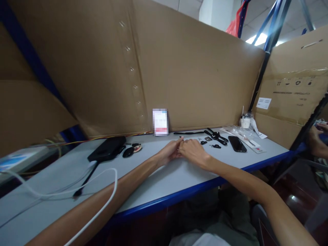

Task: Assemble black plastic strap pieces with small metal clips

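Both hands meet above the middle of the grey table. My left hand is closed, its fingers curled around something small and mostly hidden. My right hand is closed too and presses against the left one, its fingertips at the same spot. A small dark bit shows at the top of the fingers, too small to name. Just right of the hands lie small black parts and a black device with several arms or straps. Behind the hands a long black strap lies along the cardboard.
A phone with a blurred screen leans on the cardboard wall. To the right lie a black phone, plastic packaging and a cup. On the left are a black box and a white cable. Another person's hand shows at far right.
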The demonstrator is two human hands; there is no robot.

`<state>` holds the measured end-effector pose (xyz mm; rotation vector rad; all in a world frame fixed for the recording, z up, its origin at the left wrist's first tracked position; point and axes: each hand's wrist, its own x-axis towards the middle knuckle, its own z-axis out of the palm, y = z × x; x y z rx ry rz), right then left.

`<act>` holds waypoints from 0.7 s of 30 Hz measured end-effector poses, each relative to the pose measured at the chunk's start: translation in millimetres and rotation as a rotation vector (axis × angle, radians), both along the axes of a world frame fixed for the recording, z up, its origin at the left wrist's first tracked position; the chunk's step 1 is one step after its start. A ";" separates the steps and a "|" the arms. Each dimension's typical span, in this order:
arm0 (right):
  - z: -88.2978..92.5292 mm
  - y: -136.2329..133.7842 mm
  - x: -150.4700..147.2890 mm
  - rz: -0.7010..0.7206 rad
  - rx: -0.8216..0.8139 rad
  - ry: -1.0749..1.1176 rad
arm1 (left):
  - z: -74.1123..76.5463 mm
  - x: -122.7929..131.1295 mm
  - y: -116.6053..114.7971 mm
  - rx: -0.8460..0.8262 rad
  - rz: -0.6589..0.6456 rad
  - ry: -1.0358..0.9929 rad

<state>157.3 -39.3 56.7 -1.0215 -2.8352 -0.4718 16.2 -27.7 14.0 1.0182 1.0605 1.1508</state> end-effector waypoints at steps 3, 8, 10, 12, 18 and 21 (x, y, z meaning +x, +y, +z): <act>-13.9 -16.4 -1.2 0.017 0.036 -0.022 | -9.8 1.1 2.5 0.008 0.024 0.043; 5.6 -9.1 16.1 0.150 -0.097 0.028 | -14.8 0.6 7.5 0.041 0.179 0.052; 24.6 11.4 27.7 0.144 -0.246 0.109 | -11.4 1.0 7.8 0.025 0.211 0.035; 40.4 41.9 40.3 0.018 -0.231 0.266 | -7.0 2.4 6.5 0.002 0.190 0.012; 26.2 132.5 73.6 -0.308 -0.297 0.308 | -1.0 7.7 -1.2 -0.006 0.130 0.023; 3.4 151.0 81.0 -0.335 -0.331 0.315 | -0.7 8.0 -3.2 -0.006 0.123 -0.001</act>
